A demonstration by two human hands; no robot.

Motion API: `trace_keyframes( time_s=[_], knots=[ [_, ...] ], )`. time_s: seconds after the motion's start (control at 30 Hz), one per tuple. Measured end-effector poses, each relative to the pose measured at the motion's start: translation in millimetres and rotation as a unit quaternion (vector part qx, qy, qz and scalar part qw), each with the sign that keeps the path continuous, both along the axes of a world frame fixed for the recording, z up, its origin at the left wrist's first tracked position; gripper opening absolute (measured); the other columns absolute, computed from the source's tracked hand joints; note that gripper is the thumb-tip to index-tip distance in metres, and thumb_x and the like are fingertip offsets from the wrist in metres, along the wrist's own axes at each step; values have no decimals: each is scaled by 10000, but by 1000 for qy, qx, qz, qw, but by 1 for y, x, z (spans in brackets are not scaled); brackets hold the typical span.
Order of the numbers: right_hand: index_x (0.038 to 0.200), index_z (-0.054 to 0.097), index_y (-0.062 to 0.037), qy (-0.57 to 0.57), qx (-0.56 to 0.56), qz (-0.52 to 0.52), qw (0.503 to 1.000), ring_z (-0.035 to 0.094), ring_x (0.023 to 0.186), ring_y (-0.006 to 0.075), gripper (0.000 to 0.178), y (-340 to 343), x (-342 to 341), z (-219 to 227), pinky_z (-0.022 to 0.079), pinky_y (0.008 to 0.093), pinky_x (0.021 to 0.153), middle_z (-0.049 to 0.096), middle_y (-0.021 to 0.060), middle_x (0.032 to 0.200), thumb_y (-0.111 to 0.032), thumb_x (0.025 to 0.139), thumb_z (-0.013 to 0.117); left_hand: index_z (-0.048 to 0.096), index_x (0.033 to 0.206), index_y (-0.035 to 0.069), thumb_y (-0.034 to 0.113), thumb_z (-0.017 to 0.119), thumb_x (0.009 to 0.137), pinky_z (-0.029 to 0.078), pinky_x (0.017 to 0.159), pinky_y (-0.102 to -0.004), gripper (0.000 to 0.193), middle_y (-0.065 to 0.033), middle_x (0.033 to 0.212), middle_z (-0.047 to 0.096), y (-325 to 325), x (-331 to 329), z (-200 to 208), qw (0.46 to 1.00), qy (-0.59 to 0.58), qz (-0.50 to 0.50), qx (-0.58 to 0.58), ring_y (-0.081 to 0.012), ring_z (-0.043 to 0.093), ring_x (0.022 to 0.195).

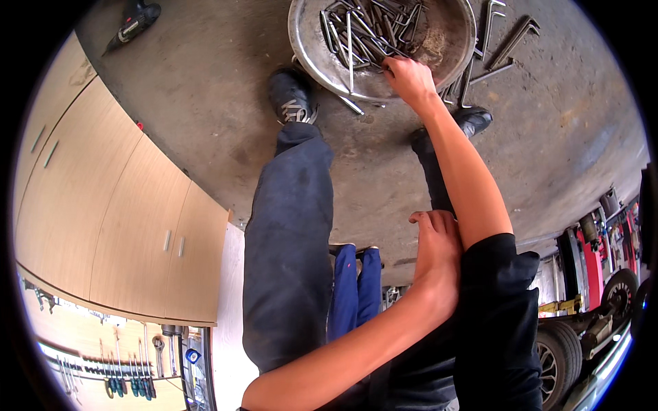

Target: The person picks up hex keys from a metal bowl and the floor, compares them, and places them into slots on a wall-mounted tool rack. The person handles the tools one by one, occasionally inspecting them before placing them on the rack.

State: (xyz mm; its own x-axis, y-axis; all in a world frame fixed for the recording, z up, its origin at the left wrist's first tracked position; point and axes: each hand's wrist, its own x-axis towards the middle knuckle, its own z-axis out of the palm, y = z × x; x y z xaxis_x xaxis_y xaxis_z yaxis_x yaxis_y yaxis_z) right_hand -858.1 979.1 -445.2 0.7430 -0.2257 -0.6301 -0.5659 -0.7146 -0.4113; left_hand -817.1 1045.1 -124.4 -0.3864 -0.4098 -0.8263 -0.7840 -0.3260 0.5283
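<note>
A round metal basin (299, 41) on the floor holds a pile of L-shaped hex keys (373, 31). Over its near right edge, my right hand (412, 81) reaches in. Its fingers are closed around the end of one hex key in the pile, and they hide part of that key. My left arm crosses my lap, and my left hand (439, 240) rests beside my right forearm near the elbow. Its fingers are curled, with nothing visible in them. More hex keys (510, 44) lie on the concrete to the right of the basin.
A cordless drill (133, 27) lies at the far left. Light wood cabinets (130, 198) line the left side, with hanging screwdrivers (137, 387) beyond them. My shoes (291, 96) stand close to the basin. A car wheel (558, 359) is at the lower right.
</note>
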Motion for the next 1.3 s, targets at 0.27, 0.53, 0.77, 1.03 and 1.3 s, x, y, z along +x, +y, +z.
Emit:
trace_keyframes(
  time_s=[0.27,0.53,0.77,1.03,1.3],
  knots=[
    [1020,562,-90,28,-30,136,990,663,843,323,208,-1,-1,1,529,428,694,663,136,912,-42,829,494,516,1201,46,207,526,822,355,928,-473,412,-130,1080,526,8,-14,2,998,-19,63,-16,-284,487,1052],
    [1061,520,-121,107,92,-52,989,646,871,363,220,-5,-6,47,509,451,716,652,192,965,-122,841,531,528,1116,8,242,562,819,390,872,-407,380,-121,1028,545,33,-41,-10,986,1,162,-38,-252,524,997],
    [1285,460,-118,129,185,-222,949,609,986,411,521,-7,-7,49,474,436,880,613,271,1087,-215,788,581,542,1076,7,195,548,815,397,830,-424,321,-132,1019,560,45,-48,-19,971,26,234,-28,-266,538,999],
    [1419,124,-41,105,232,-487,836,628,632,232,885,-23,16,13,489,346,480,631,186,925,-163,741,677,537,1165,12,238,601,793,363,924,-454,440,-142,1112,528,38,-26,-17,972,53,228,-11,-281,489,1058],
    [1459,58,-29,60,193,-505,839,645,679,230,1001,20,18,-13,533,332,594,643,176,911,-141,695,694,523,1262,63,267,572,813,323,987,-484,495,-141,1225,523,40,-29,-22,991,39,128,-4,-308,422,1171]
  ],
)
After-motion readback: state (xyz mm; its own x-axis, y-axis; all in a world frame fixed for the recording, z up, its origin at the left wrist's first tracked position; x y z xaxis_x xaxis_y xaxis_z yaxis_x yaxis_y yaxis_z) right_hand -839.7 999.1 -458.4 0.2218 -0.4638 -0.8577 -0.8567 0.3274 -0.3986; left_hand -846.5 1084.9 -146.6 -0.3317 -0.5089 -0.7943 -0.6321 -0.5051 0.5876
